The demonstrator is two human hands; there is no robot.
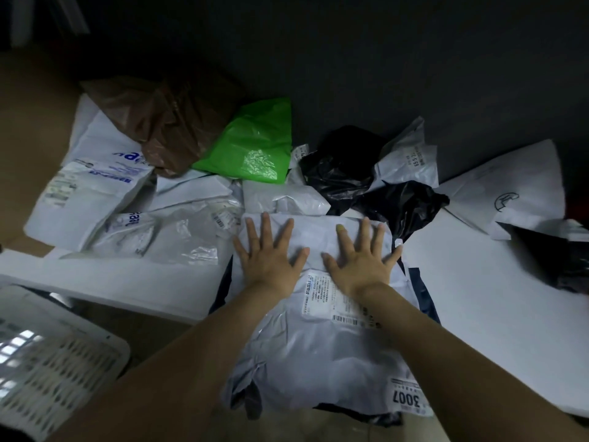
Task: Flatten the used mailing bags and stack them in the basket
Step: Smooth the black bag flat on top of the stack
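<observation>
Near left sits the white slotted basket (63, 355). The grey mailing bag (318, 352) lies straight in front of you on the white counter (478, 298), with a "3007" sticker at its near right corner. Your left hand (267, 253) and right hand (363, 256) press flat on the bag's far half, side by side, with the fingers (266, 224) straight and spread wide, gripping nothing. Beyond them is the loose pile: white bags (95, 193) on the left, black bags (344, 167) on the right and, farthest back, a green bag (251, 145) and a brown bag (159, 122).
</observation>
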